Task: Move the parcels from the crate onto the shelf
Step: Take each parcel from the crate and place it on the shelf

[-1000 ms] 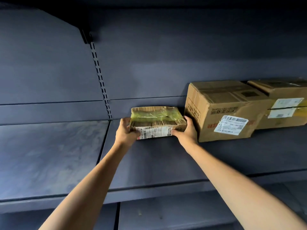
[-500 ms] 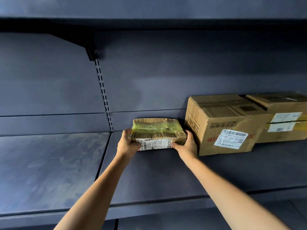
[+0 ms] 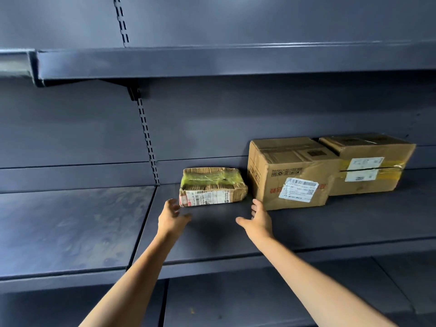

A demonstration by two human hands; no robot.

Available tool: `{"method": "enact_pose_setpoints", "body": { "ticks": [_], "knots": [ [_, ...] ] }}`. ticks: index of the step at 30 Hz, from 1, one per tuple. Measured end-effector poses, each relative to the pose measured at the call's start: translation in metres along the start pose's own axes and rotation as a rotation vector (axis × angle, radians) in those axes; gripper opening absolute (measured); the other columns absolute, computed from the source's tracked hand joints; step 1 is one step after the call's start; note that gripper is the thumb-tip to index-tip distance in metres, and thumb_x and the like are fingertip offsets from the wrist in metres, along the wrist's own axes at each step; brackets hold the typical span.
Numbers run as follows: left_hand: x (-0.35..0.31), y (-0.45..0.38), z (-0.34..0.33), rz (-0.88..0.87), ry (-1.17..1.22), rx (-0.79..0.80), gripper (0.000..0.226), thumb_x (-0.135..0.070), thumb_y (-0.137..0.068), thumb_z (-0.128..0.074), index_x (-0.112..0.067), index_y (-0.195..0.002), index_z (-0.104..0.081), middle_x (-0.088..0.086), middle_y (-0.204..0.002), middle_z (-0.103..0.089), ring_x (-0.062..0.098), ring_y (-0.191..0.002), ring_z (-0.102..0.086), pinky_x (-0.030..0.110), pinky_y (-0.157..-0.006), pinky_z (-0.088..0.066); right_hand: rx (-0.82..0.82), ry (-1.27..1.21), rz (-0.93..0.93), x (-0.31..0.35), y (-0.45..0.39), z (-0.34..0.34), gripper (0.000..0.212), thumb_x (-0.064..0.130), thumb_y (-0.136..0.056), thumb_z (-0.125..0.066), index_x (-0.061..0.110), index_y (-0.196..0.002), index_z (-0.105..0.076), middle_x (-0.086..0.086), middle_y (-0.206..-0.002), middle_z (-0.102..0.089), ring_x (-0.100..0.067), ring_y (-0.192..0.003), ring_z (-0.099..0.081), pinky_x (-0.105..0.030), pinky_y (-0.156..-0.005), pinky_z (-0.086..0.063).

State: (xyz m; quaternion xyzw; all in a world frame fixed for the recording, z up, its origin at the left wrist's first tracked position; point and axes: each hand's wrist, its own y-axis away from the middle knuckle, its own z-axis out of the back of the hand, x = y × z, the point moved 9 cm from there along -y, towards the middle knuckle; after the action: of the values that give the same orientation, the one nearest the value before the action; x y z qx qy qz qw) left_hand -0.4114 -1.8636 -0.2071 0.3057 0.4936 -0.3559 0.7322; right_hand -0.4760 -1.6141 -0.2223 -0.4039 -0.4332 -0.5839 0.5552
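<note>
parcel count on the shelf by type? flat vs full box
Flat parcel: 1
Boxes: 2, the near box and the far box
Total: 3

Three parcels [image 3: 213, 187] [image 3: 289, 173] [image 3: 368, 165] on the shelf [image 3: 306, 227]; two hands [image 3: 171, 218] [image 3: 258, 220].

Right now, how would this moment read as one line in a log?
step: small parcel set on shelf | left hand: open, off parcel | right hand: open, off parcel | neighbours: two boxes
</note>
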Motion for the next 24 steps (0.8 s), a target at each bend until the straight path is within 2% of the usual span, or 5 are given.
{"method": "enact_pose_setpoints", "body": {
  "ticks": [5,11,16,20,24],
  "knots": [
    [-0.017,0.058,-0.005,-0.032,-0.078,-0.028,0.053,-0.007,-0.078,-0.070,-0.010,-0.127,-0.050,0.011,-0.125,-0.060,0.024,-0.105,-0.059,0.029,-0.080,-0.047,0.033,-0.012,0.031,-0.001,0.039,0.031,0.068,0.007,-0.077,-0.071,0.014,-0.137,-0.038,-0.011,-0.139,-0.045,-0.023,-0.127,-0.044,-0.030,-0.101,-0.039],
    [-0.039,0.141,-0.038,-0.048,-0.108,-0.102,0.053,-0.007,-0.078,-0.069,-0.007,-0.128,-0.050,0.014,-0.127,-0.059,0.028,-0.113,-0.057,0.032,-0.090,-0.046,0.076,0.023,0.149,-0.010,0.074,0.110,0.054,0.003,-0.076,-0.070,0.010,-0.127,-0.051,-0.009,-0.134,-0.051,-0.024,-0.122,-0.049,-0.029,-0.099,-0.040],
    [-0.049,0.210,-0.093,-0.072,-0.093,-0.076,0.053,-0.009,-0.078,-0.070,-0.009,-0.127,-0.051,0.011,-0.124,-0.060,0.021,-0.100,-0.058,0.026,-0.076,-0.044,0.050,0.060,0.161,-0.037,0.091,0.201,0.054,0.003,-0.075,-0.072,0.008,-0.125,-0.052,-0.011,-0.132,-0.053,-0.025,-0.121,-0.050,-0.031,-0.096,-0.042],
    [-0.033,0.252,-0.129,-0.033,-0.076,-0.056,0.051,-0.010,-0.077,-0.068,-0.010,-0.125,-0.052,0.010,-0.122,-0.061,0.018,-0.093,-0.057,0.025,-0.073,-0.044,0.046,0.094,0.101,-0.080,0.102,0.257,0.054,0.004,-0.076,-0.071,0.010,-0.126,-0.051,-0.012,-0.132,-0.051,-0.025,-0.118,-0.050,-0.027,-0.088,-0.040],
    [0.002,0.284,-0.156,0.040,-0.125,-0.031,0.053,-0.014,-0.077,-0.067,-0.012,-0.127,-0.050,0.007,-0.121,-0.059,0.015,-0.085,-0.058,0.019,-0.054,-0.043,0.057,0.128,0.037,-0.130,0.115,0.292,0.055,0.005,-0.076,-0.070,0.011,-0.127,-0.050,-0.012,-0.132,-0.049,-0.024,-0.115,-0.050,-0.031,-0.089,-0.042]
  ]
}}
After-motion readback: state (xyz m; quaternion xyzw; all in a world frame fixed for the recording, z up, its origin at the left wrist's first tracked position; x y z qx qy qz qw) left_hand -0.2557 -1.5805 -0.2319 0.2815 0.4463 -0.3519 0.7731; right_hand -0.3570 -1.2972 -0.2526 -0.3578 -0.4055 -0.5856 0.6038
